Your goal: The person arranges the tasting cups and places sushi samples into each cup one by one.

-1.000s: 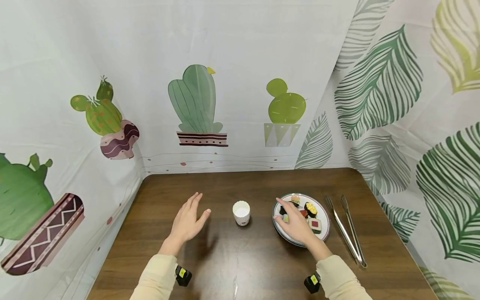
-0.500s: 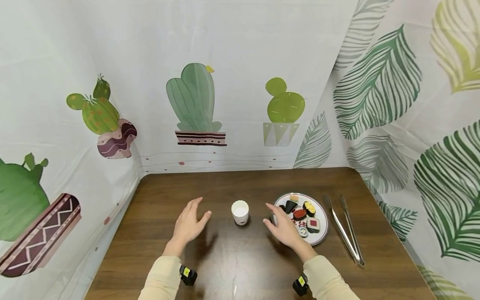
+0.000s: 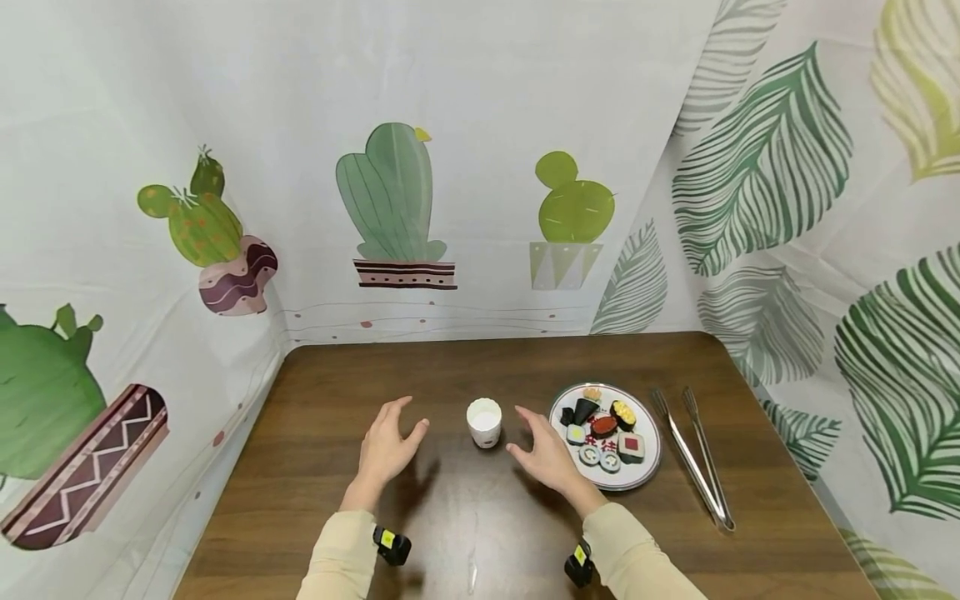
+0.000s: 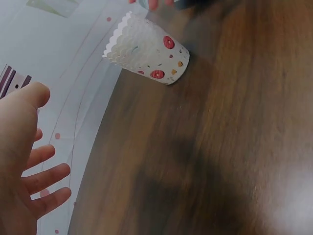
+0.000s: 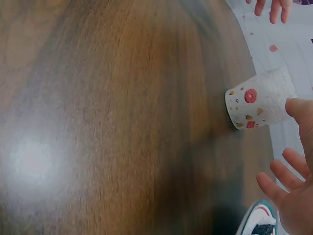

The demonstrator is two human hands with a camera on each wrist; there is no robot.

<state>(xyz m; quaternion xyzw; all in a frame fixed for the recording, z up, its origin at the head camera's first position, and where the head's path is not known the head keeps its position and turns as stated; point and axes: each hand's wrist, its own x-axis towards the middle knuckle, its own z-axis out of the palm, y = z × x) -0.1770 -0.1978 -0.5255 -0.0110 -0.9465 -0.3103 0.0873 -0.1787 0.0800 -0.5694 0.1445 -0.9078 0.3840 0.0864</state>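
Note:
A white paper cup [image 3: 483, 423] with a scalloped rim stands upright in the middle of the table; red and orange printed shapes show on its side in the left wrist view. To its left hovers my left hand [image 3: 386, 450], fingers extended and thumb apart, holding nothing. My right hand [image 3: 550, 454] is on the cup's other side, also spread and bare, close to the plate's left edge. Neither hand touches the cup. The round white plate [image 3: 651, 467] carries several sushi pieces, among them a red-topped one [image 3: 603, 427] and a yellow-topped one [image 3: 622, 414].
Metal tongs [image 3: 697, 467] lie spread on the brown wooden table [image 3: 360, 375], right of the plate. A white cloth [image 3: 480, 167] printed with cacti and leaves hangs behind and along both sides.
My right hand has moved left, from over the plate to beside the cup, uncovering the sushi. My left hand has shifted slightly right and nearer me. The cup stays put.

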